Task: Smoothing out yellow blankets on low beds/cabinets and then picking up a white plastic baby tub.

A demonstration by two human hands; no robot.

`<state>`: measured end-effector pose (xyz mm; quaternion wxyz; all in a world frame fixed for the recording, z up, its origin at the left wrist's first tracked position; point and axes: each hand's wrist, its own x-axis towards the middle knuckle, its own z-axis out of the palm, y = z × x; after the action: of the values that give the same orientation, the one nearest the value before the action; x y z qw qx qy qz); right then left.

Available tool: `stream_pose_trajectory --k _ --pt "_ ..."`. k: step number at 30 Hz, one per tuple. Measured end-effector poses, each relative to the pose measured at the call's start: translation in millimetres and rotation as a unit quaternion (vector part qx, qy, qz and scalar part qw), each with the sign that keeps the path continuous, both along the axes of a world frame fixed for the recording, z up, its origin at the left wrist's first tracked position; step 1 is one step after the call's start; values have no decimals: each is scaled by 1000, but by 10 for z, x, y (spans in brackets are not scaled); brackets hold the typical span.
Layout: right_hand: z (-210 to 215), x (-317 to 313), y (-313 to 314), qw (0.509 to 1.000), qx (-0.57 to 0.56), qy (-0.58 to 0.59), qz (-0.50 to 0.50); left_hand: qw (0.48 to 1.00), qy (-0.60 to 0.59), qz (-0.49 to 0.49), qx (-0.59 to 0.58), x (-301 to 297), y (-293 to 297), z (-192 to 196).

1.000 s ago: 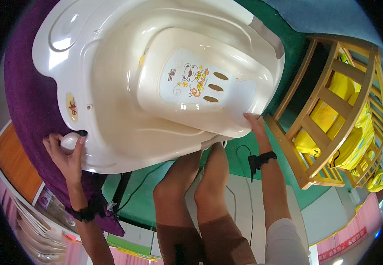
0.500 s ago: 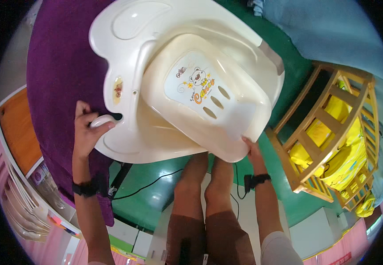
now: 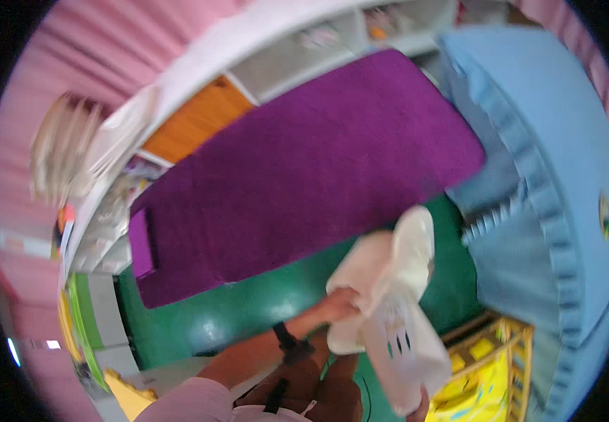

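Observation:
A cream-white baby bathtub [image 3: 364, 264] is held low in front of me, blurred by motion. Lying in it is a pale bath seat [image 3: 406, 362] with dark slots and a printed panel. My left hand [image 3: 341, 304] is closed on the tub's left edge, with a dark band on that wrist. At the seat's lower end, my right hand [image 3: 420, 406] grips its rim; most of that hand is hidden behind the seat.
Beyond the tub stretches a table with a purple cover [image 3: 318, 155]. A wooden crib [image 3: 526, 373] with yellow bedding [image 3: 469, 401] stands near right, under a blue ruffled drape [image 3: 529, 126]. White shelves [image 3: 304, 70] and an orange-brown cabinet door [image 3: 206, 119] line the back.
My view has swung left, bringing the whole purple table into sight. The tub and seat, still in both hands, have turned and now sit lower right in view.

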<state>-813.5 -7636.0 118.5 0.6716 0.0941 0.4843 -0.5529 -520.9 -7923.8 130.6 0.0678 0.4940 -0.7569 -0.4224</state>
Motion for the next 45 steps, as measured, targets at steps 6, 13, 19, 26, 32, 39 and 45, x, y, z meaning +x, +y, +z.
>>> stream_pose_trajectory --k 6,13,19,26,32,39,45 --pt "640 311 -683 999 15 16 39 998 -36 19 51 -21 169 1624" --pt "1050 404 -1117 997 18 55 50 993 58 99 38 375 162 3346" --pt "1352 352 -1165 995 0 94 39 957 224 171 65 1140 287 4533" --pt "1577 264 -1076 990 -20 141 -15 875 336 349 24 1926 1056 5434" --pt "1551 170 -1224 957 -127 256 -49 777 413 473 -44 2859 1400 5193" --pt "2674 1558 -2958 944 -330 29 14 724 421 546 -28 4716 1473 4015" --pt "3057 3060 -3503 927 -369 29 63 524 565 635 45 6436 1936 2702"
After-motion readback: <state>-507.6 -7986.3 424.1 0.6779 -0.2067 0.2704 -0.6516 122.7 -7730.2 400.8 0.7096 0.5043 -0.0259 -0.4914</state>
